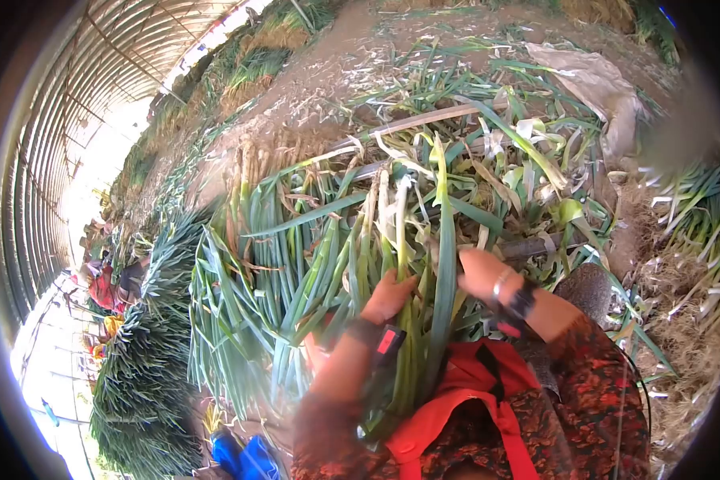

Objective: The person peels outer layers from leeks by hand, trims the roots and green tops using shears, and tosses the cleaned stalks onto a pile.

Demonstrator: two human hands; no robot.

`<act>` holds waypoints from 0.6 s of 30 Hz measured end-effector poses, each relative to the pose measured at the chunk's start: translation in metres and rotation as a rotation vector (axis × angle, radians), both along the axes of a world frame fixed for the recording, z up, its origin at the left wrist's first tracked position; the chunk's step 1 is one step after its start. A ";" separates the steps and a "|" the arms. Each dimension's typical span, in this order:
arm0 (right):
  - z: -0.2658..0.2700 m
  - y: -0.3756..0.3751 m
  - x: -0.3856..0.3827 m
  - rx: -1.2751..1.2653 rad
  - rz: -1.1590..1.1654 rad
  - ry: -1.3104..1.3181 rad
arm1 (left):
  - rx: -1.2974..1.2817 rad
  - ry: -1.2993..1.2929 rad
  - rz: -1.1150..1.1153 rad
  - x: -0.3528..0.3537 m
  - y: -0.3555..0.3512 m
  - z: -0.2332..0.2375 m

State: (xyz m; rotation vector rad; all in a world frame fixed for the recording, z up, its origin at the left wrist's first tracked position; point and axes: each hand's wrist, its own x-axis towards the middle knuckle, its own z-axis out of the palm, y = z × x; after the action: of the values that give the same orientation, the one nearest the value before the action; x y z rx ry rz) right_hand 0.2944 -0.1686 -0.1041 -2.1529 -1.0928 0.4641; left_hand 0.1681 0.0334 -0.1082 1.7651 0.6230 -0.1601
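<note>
Curved ribbed frame (pixel 76 96) up the left side, brown soil floor (pixel 312 88) strewn with scraps. Held onion stalks (pixel 402 240) near centre, in front of the torso, pale ends up, green leaves running down toward the lap. Wide green leaf (pixel 444 264) upright between the hands (partly covering the view behind). Pale shafts, some dry brownish skin near the top, greener lower down.

Just left: large onion pile (pixel 276 240), leaves fanned downward, some bent or crossing. Just beyond and to the right: trimmed leaf litter (pixel 508 152), tangled, with a flat strip (pixel 432 120) lying across it and a dark bar (pixel 536 245) low among the leaves. Crowded right up to the fingers. Farther out: crumpled pale sheet (pixel 600 84) upper right, root heap (pixel 680 352) on the right, more onions (pixel 704 200) beyond. Dark green stack (pixel 148 392) lower left, blue item (pixel 244 458) beside its base, person in red (pixel 104 288) at far left. Red straps (pixel 456 388) over patterned clothing below.

Left hand (pixel 390 298): closed around the held onion stalks, wrist device with pinkish-red face above the sleeve. Right hand (pixel 482 274): just right of the wide green leaf, fingers curled, slightly blurred; can't tell how far closed or whether gripping anything. Light bracelet and dark watch on that wrist.
</note>
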 end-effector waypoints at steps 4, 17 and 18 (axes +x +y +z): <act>0.034 -0.056 -0.039 -0.086 -0.003 0.121 | -0.122 0.051 0.048 -0.003 0.009 0.008; 0.011 -0.121 -0.046 -0.217 -0.280 0.096 | 0.412 0.113 -0.286 0.026 -0.062 -0.019; 0.002 -0.118 -0.037 -0.206 -0.296 0.066 | 0.341 0.125 -0.281 0.024 -0.067 -0.021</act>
State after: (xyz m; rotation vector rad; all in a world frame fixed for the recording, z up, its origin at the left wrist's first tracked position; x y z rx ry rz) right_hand 0.2578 -0.2863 -0.1018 -2.4108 -0.6981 0.5230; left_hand 0.1926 -0.0337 -0.1287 2.1833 0.5099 -0.3783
